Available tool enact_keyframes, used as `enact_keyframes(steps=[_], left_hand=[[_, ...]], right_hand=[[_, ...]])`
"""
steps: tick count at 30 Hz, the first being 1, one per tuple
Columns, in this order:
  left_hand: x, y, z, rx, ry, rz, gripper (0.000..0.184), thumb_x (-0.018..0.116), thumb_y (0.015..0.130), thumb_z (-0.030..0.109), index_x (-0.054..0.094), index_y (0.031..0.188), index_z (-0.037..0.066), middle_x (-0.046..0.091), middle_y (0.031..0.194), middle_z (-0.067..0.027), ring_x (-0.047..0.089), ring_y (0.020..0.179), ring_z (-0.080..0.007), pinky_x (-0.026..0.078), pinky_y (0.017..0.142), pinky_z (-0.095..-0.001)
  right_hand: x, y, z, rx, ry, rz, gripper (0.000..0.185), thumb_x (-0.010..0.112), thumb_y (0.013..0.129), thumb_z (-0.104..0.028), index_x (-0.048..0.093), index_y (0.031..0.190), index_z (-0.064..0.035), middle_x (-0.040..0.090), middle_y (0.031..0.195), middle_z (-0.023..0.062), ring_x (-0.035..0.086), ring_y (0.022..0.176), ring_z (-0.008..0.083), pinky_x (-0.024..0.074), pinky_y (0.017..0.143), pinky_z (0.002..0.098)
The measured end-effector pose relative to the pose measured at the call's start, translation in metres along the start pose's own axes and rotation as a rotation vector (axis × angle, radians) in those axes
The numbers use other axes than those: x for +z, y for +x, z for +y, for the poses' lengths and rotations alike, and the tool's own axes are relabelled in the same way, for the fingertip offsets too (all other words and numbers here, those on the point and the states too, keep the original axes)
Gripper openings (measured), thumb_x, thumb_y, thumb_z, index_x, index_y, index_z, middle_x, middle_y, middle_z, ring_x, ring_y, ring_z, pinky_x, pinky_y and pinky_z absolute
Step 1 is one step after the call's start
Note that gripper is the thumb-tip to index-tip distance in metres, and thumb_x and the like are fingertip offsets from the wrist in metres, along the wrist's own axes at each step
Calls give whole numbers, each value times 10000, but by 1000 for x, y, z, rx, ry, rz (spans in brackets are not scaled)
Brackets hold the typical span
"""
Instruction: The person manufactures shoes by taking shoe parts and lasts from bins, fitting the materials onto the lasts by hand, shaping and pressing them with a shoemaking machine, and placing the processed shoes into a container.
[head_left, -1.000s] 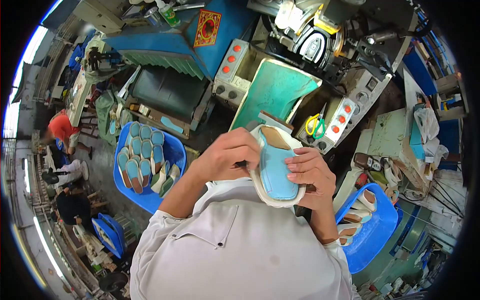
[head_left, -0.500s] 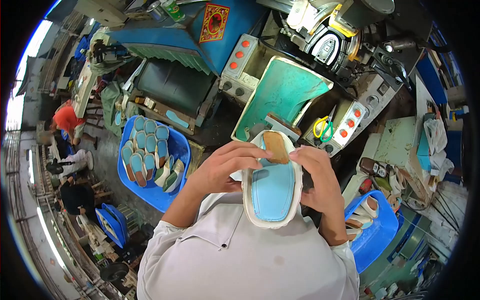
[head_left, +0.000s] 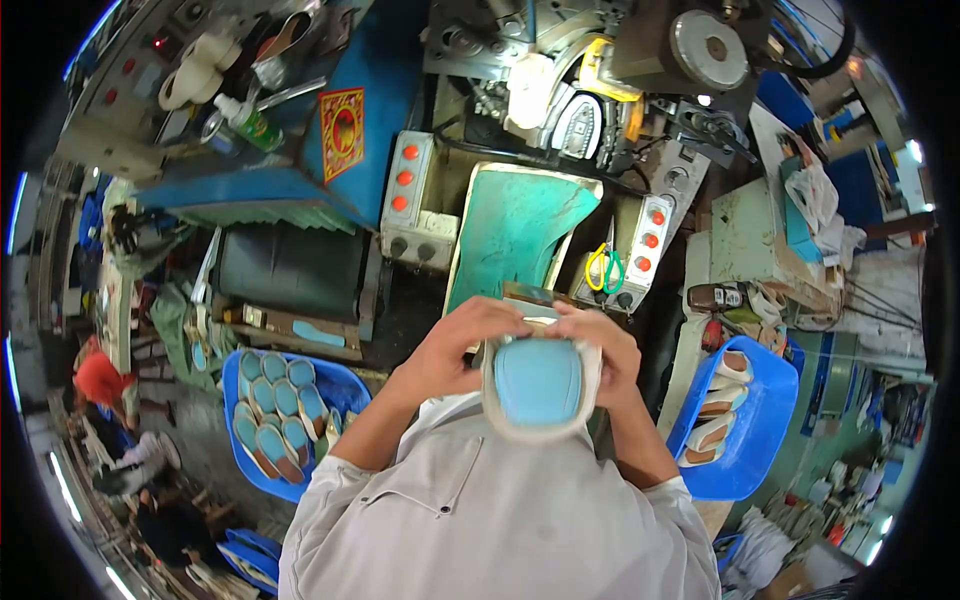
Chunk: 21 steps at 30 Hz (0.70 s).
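A shoe upper point(head_left: 540, 385) with a light blue sole piece stitched into its pale rim is held in front of my chest, blue side facing up. My left hand point(head_left: 450, 345) grips it by the far left side, fingers bent over the far end. On the opposite side, my right hand point(head_left: 605, 350) is closed around the edge, its fingers close to the left ones. Between the hands, the far end is foreshortened and mostly covered by fingers. Just beyond them stands a green-lined tray point(head_left: 515, 230).
A blue basket point(head_left: 345, 390) at left holds several similar uppers; another blue basket point(head_left: 740, 465) with uppers is at right. Ahead are a machine with a sole-shaped plate point(head_left: 577, 127), button panels point(head_left: 405, 180), and scissors point(head_left: 605, 270) with yellow and green handles. People are at far left.
The shoe upper has tipped, so its brown heel patch no longer shows. My hands have drawn closer together at its far end. The camera view has shifted, showing more of the machine.
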<state>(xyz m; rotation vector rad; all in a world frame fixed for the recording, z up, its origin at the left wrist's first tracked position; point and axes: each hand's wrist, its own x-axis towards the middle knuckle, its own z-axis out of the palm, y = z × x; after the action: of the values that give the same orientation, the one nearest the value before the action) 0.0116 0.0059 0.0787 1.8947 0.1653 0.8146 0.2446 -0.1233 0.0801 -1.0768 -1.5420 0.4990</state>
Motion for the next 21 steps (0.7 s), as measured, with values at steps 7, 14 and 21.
enact_keyframes(steps=[7, 14, 21], left_hand=[[47, 93, -74, -439, -517, 549, 389, 733, 1019, 276, 622, 1279, 9, 695, 1174, -93, 652, 1093, -151, 525, 947, -334], [47, 163, -113, -556, -526, 634, 299, 682, 1065, 287, 660, 1178, 10, 702, 1049, -82, 667, 937, -140, 573, 815, -314], [43, 186, -134, -580, -507, 634, 305, 691, 1059, 277, 624, 1173, 2, 712, 1065, -114, 690, 931, -142, 595, 784, -317]], right_hand=[[29, 68, 49, 516, 359, 747, 417, 707, 1052, -236, 532, 1376, -40, 688, 1135, 78, 631, 1003, 118, 508, 857, 283], [-2, 121, 109, 755, 394, 906, 477, 787, 985, -382, 607, 1243, -23, 696, 1122, 95, 644, 988, 163, 521, 893, 318], [-13, 135, 117, 796, 456, 937, 532, 818, 956, -391, 592, 1252, -12, 711, 1107, 122, 658, 974, 178, 536, 851, 316]])
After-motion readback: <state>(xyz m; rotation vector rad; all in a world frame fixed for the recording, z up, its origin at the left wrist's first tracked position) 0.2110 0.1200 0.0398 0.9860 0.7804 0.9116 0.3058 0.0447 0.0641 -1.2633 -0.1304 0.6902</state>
